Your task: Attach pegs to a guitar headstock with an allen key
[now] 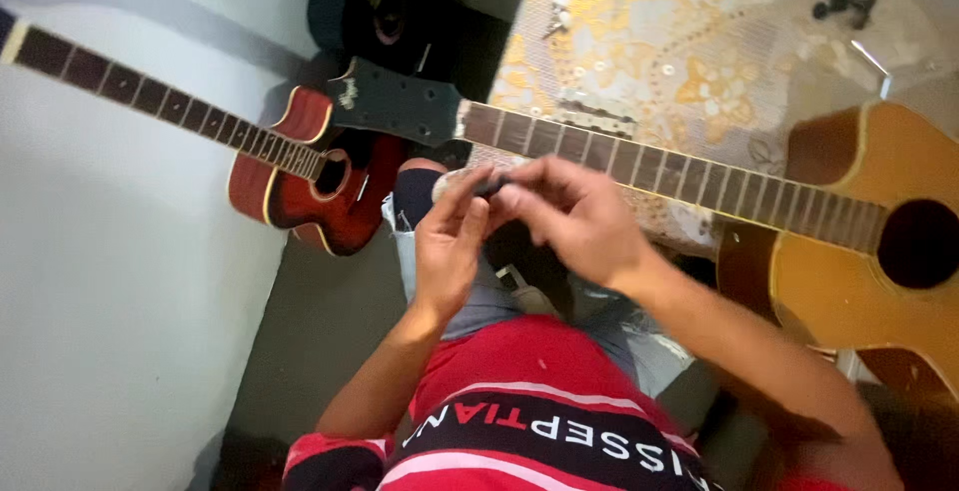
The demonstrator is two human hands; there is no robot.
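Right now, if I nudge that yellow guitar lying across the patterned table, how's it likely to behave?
The yellow guitar looks rigid and bulky. Its body overhangs the patterned table edge, so it may tip. The bare headstock also hangs free, so a push probably swings it round.

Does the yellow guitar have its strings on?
No, the yellow guitar shows a bare neck with no strings along it or over its sound hole.
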